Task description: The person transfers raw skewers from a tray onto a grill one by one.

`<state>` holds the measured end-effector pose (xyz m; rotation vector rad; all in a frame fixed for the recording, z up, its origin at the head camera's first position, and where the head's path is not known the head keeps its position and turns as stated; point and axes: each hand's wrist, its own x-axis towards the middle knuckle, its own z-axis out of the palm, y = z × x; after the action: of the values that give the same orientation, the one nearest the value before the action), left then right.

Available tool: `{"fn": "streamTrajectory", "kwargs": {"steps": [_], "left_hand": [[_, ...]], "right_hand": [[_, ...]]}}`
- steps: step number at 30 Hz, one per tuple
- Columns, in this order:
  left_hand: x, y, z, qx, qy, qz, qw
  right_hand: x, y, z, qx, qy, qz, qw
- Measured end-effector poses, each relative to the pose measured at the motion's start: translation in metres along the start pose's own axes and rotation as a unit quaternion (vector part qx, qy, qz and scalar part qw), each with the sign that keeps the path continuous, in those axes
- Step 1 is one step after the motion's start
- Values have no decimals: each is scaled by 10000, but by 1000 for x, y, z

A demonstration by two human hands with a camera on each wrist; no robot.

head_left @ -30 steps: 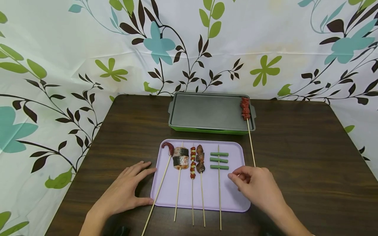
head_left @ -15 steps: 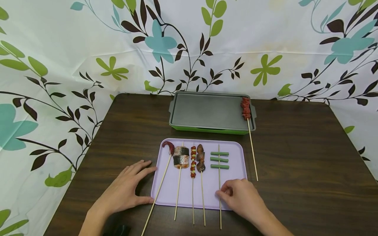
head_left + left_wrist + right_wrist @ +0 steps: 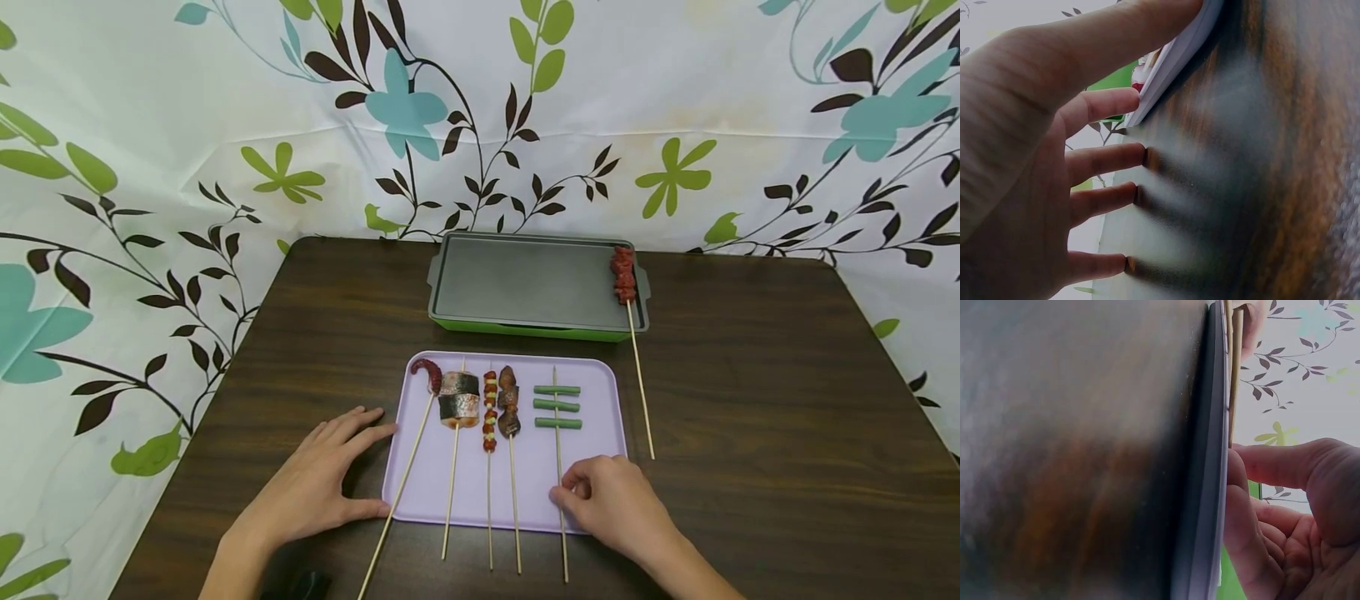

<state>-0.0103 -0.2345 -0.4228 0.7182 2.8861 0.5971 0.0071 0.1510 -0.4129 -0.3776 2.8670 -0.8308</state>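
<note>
Green skewer (image 3: 557, 404) lies on the tray (image 3: 602, 400), lower centre of the frame. At left, the spread left hand (image 3: 315, 477) could nudge the tray by pressing; at right, the right hand (image 3: 611, 502) pinches the skewer low, so its top might swing.

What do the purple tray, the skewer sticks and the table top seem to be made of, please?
Purple tray: probably plastic, smooth, from its even colour and rounded raised rim.
Skewer sticks: likely bamboo or plain wood, unpainted, from their pale straw colour.
Table top: wood-grained, with slight sheen; solid wood or printed laminate, I cannot tell.
</note>
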Motion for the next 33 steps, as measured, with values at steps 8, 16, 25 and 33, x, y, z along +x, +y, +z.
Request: {"fn": "streamTrajectory", "kwargs": {"steps": [8, 16, 25, 33], "left_hand": [[0, 0, 1, 1, -23, -50, 10000], [-1, 0, 1, 29, 98, 34, 9999], [0, 1, 1, 24, 80, -12, 10000], [1, 1, 0, 11, 14, -30, 10000]], "right_hand": [[-1, 0, -4, 162, -52, 221, 9996], [-2, 0, -7, 162, -69, 277, 9995], [-3, 0, -12, 212, -5, 216, 9995], [-2, 0, -18, 277, 144, 88, 9995]]}}
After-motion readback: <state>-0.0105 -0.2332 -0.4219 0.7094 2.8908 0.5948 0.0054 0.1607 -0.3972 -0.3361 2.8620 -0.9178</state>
